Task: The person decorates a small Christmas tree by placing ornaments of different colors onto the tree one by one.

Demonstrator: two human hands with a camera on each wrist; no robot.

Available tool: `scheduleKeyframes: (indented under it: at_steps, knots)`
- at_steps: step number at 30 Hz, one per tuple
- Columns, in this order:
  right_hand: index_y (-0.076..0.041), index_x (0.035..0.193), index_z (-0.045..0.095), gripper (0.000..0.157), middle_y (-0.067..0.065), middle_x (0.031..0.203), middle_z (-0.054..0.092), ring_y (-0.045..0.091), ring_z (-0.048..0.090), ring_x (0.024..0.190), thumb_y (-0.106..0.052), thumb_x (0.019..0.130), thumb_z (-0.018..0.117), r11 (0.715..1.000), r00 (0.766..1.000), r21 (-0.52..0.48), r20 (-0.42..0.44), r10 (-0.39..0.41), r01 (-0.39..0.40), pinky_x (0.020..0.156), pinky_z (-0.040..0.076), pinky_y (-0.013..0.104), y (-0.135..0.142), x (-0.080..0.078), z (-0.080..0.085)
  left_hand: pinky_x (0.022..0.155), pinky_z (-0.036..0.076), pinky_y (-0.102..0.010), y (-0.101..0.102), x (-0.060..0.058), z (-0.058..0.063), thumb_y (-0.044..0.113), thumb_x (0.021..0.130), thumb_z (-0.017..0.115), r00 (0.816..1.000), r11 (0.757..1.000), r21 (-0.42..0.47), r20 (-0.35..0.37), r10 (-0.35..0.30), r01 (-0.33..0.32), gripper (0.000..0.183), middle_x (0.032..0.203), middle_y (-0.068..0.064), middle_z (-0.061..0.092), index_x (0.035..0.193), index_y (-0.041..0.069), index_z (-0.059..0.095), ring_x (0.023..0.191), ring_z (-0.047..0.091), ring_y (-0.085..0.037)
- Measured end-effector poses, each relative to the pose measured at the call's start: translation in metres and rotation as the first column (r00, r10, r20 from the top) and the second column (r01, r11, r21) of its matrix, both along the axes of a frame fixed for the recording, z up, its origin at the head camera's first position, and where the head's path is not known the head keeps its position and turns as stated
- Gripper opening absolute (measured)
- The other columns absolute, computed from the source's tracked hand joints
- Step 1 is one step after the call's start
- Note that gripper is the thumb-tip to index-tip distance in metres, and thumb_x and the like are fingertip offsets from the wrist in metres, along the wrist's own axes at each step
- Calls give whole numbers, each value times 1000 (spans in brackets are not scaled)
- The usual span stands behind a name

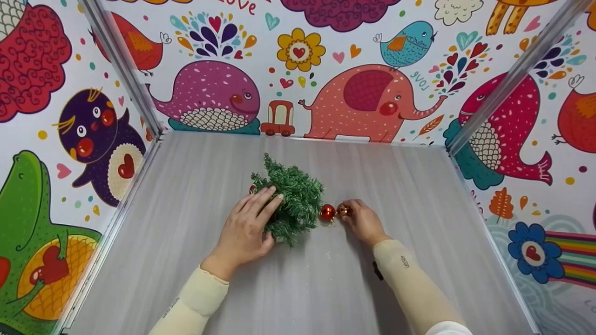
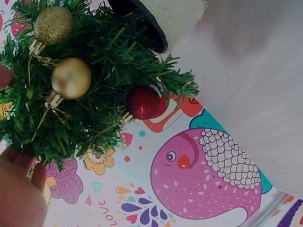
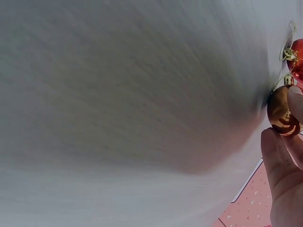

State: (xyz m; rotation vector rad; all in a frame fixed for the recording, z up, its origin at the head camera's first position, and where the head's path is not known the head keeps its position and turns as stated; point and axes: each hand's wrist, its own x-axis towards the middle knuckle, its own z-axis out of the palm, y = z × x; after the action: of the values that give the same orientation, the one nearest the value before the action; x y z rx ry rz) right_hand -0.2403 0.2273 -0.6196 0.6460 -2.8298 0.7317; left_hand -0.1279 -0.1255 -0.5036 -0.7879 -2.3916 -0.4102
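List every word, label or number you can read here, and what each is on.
"Love": top of the back wall.
"LOVE": back wall, printed askew beside the elephant.
Lettering on the blue bird: too small to read.
Print on the left sleeve and right sleeve: too small to read surely.
Faint letters low on the right wall: cut off.
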Motion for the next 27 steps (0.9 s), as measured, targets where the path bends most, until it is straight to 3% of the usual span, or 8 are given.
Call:
scheduleKeyframes:
  at_steps: [12,27]
  knots:
    - [-10,121,62,36,13,120,61,34,64,106,-16,89,76,998,998,30,26,-48,47,91,51,48,-1,0,-2,113,30,-45,-4,1,0,5,66,65,1000,1000,12,-2,5,-5,92,154,-11,41,154,14,37,140,39,-26]
    - [-10,120,62,34,12,118,62,33,64,104,-14,89,76,999,999,23,24,-47,46,91,51,48,-1,0,-1,111,32,-46,-10,1,1,-1,69,60,1000,1000,26,-6,-2,3,87,153,-12,42,153,14,40,138,42,-28]
